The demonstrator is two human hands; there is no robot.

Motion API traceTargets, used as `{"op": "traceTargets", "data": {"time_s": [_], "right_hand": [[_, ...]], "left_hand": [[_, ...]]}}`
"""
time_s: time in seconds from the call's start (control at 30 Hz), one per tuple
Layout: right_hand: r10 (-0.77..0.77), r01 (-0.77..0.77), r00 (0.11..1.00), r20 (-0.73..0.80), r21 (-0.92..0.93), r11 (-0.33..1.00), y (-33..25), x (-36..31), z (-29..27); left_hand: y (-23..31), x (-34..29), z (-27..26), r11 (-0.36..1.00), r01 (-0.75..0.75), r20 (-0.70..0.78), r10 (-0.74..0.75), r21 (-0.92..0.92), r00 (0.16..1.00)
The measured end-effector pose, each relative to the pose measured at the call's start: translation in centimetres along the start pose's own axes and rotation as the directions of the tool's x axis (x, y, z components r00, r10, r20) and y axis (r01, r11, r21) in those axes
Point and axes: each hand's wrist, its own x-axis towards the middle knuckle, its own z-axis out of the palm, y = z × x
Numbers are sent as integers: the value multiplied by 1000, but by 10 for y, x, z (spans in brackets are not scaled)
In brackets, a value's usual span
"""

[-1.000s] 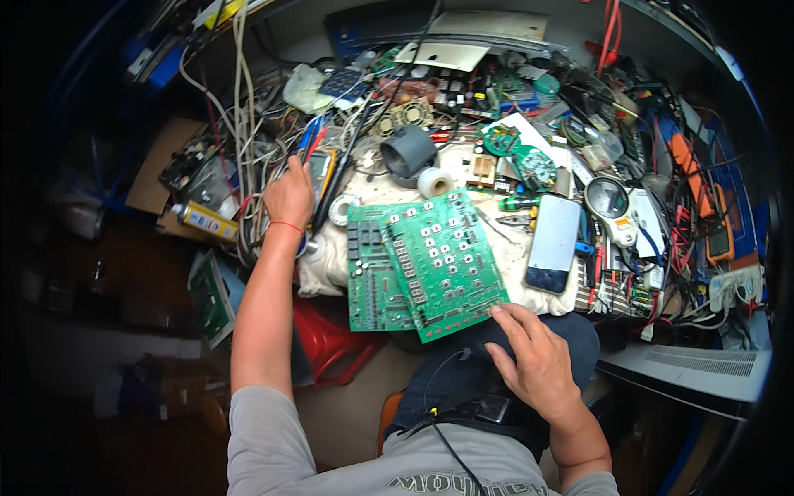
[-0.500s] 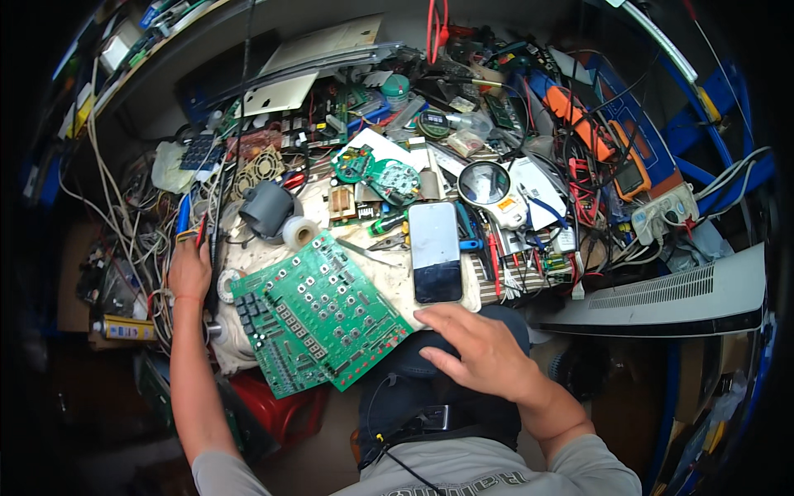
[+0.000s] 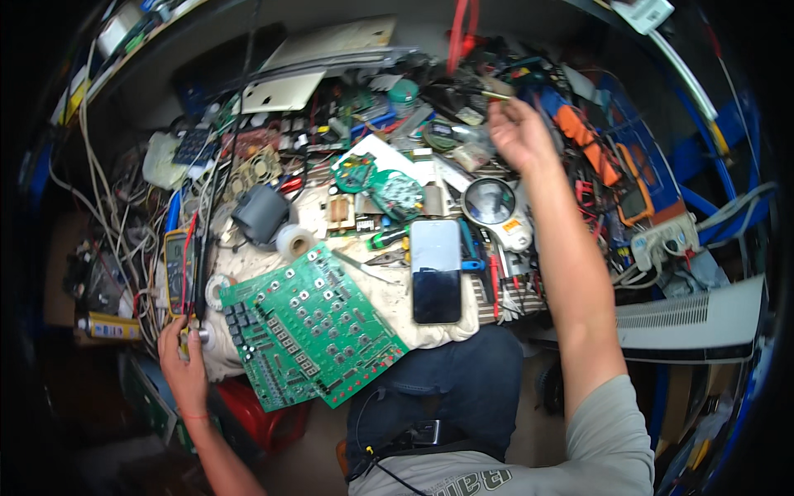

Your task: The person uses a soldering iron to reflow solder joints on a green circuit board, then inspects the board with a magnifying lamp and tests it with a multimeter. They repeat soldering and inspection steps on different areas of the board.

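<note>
My left hand [image 3: 182, 355] is at the bench's left front, at the lower end of a yellow-rimmed multimeter [image 3: 176, 269]. Its thumb and fingers are apart, the thumb close to a small metal-tipped cylinder [image 3: 204, 334]. Beside it a large green circuit board [image 3: 322, 314], with black relays and a row of digit displays, overhangs the front edge. My right hand [image 3: 519, 136] reaches into the clutter at the back right. Its fingers are partly curled and blurred, close to a slim yellowish stick [image 3: 495, 95]; whether they grip it cannot be made out. A phone [image 3: 436, 273] lies mid-bench.
A grey cup-like part [image 3: 263, 213] and a tape roll [image 3: 295, 241] lie behind the board. A magnifier [image 3: 488, 202] is beneath my right forearm's left side. An orange meter [image 3: 634, 186], a power strip [image 3: 664, 241] and tangled cables crowd the right.
My right hand has gone from beside the phone to the far right clutter. My left hand has come back toward me, uncovering the multimeter. The view has shifted slightly.
</note>
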Motion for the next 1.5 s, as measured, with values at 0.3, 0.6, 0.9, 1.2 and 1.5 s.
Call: {"op": "traceTargets", "data": {"time_s": [0.3, 0.6, 0.9, 1.2, 1.5], "right_hand": [[-95, 71, 979, -183, -136, 988, -21, 98, -36], [-478, 380, 875, 75, -719, 583, -27, 3, 12], [-431, 523, 837, 337, -724, 449, -74, -104, 58], [-380, 632, 775, 506, -639, 438, -77, -228, 71], [-197, 395, 851, 486, -348, 850, 52, -294, 5]], "left_hand": [[9, -65, -19, 990, 123, -8, -123, -64, 992], [4, -77, -5, 963, 194, 19, -194, -185, 981], [-1, -91, 2, 920, 223, 57, -217, -322, 975], [-1, -104, 1, 872, 332, 30, -344, -359, 938], [-21, -119, 26, 703, 379, 39, -448, -602, 893]]}}
